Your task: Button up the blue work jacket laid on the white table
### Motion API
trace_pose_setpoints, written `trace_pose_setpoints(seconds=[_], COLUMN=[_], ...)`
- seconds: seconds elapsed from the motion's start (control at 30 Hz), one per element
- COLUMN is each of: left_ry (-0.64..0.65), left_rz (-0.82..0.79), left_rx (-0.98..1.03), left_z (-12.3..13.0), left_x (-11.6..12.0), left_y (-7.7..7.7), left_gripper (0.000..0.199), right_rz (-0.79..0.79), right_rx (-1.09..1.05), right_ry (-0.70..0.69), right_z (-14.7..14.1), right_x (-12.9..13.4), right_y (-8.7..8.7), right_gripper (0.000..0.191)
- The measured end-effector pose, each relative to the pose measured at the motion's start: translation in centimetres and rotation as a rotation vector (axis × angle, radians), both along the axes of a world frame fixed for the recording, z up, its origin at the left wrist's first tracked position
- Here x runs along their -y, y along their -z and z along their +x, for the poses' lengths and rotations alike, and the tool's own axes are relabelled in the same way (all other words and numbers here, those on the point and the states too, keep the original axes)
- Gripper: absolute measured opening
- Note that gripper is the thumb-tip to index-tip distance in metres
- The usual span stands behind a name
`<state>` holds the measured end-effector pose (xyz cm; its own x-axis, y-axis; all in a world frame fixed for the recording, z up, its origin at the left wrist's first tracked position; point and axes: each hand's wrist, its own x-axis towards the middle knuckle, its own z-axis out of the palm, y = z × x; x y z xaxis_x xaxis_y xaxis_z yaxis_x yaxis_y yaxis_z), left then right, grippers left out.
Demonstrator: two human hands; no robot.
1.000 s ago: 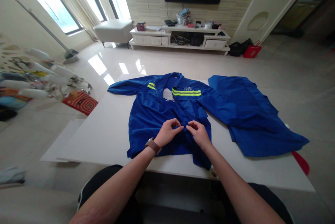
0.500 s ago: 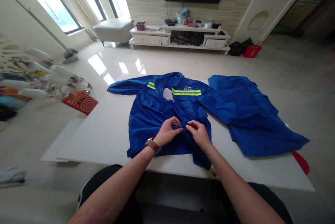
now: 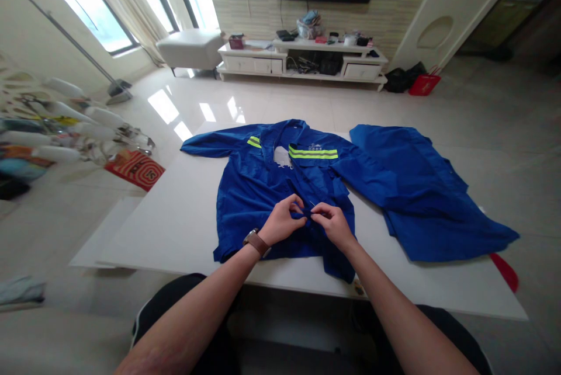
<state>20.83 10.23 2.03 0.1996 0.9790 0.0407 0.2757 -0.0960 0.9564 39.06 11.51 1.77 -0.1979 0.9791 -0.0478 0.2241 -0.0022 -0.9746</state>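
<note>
A blue work jacket [image 3: 249, 188] with yellow-green reflective stripes lies front up on the white table [image 3: 166, 217], its collar at the far side. At the lower middle of its front, my left hand [image 3: 283, 220] pinches the edge of the cloth between thumb and fingers. Close beside it, my right hand [image 3: 331, 220] pinches the same front edge. The fingertips nearly meet, and the small bit of cloth between them is partly hidden. Another blue garment [image 3: 433, 200], folded and without visible stripes, lies to the right, next to the jacket's sleeve.
Left of the table stand a red patterned bag [image 3: 134, 169] and a machine with white thread cones [image 3: 56, 155]. A low white TV cabinet [image 3: 263, 65] holding several items is against the far wall, beside a white ottoman [image 3: 190, 48]. Something red [image 3: 505, 271] shows under the table's right edge.
Both hands stay at the same spot on the jacket front, with only small finger movements. The garments lie as before; the view has shifted very slightly.
</note>
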Motion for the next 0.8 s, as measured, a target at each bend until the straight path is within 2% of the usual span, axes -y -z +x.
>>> trace_pose_setpoints(seconds=[0.17, 0.33, 0.53, 0.8], left_ry=[0.025, 0.054, 0.046, 0.049], left_rz=[-0.005, -0.015, 0.024, 0.040], left_rx=[-0.009, 0.002, -0.084, -0.125], left_z=[-0.3, -0.8, -0.6, -0.4], left_x=[-0.1, -0.3, 0.0, 0.1], left_y=[-0.4, -0.8, -0.5, -0.5], left_gripper=[0.026, 0.027, 0.024, 0.028], right_rz=[0.018, -0.058, -0.058, 0.111], right_rx=[0.014, -0.056, 0.000, 0.218], right_ry=[-0.039, -0.037, -0.075, -0.151], right_z=[0.0, 0.1, 0.1, 0.4], right_x=[0.1, -0.3, -0.4, 0.1], right_y=[-0.5, 0.3, 1.2, 0.2], right_gripper=[0.022, 0.036, 0.025, 0.015])
